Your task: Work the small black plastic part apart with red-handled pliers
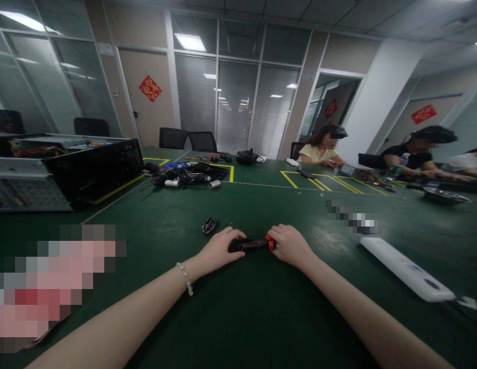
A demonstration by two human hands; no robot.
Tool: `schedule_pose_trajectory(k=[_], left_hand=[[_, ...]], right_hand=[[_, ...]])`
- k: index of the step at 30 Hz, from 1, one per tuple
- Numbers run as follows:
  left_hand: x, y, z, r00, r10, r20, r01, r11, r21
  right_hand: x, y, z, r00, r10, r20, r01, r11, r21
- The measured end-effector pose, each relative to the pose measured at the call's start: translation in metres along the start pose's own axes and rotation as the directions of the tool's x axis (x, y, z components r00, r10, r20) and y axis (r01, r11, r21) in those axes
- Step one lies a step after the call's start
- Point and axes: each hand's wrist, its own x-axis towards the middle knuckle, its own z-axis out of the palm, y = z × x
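Observation:
Both of my hands are close together above the green table (238, 307). My left hand (220, 247), with a beaded bracelet on its wrist, pinches the black left end of a dark hand tool (254, 245) between thumb and fingers. At the other end, my right hand (290, 243) is wrapped round its red part. Whether this is one piece or two joined ones I cannot tell, since the fingers cover both ends. Just beyond my left hand lies a small black bundle (210, 224), perhaps a coiled cable.
An opened computer case (92, 174) stands at left, a blurred pinkish item (57, 287) nearer me. Cables (184, 174) are piled farther back. To the right are a white power strip (408, 269) and a metal bowl (446, 196). Several people (319, 151) sit across the table.

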Motion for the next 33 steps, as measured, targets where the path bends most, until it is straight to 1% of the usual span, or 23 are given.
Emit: schedule_pose_trajectory(k=[3, 12, 21, 33], left_hand=[[-0.0003, 0.0002, -0.0004, 1.0, -0.016, -0.011, 0.016, 1.0, 0.0], [0.0005, -0.0008, 0.0005, 1.0, -0.022, 0.002, 0.022, 1.0, -0.005], [0.0008, -0.0013, 0.0015, 1.0, 0.003, -0.002, -0.003, 1.0, 0.022], [0.0013, -0.0031, 0.0019, 1.0, 0.025, -0.002, -0.025, 1.0, 0.013]], right_hand=[[-0.0001, 0.0005, 0.0006, 1.0, -0.001, -0.006, 0.001, 1.0, -0.003], [0.0, -0.0013, -0.0012, 1.0, -0.004, -0.001, 0.004, 1.0, 0.006], [0.0003, -0.0011, -0.0011, 1.0, 0.005, 0.022, -0.005, 1.0, -0.002], [-0.0001, -0.0016, -0.0028, 1.0, 0.0, 0.014, 0.0, 1.0, 0.02]])
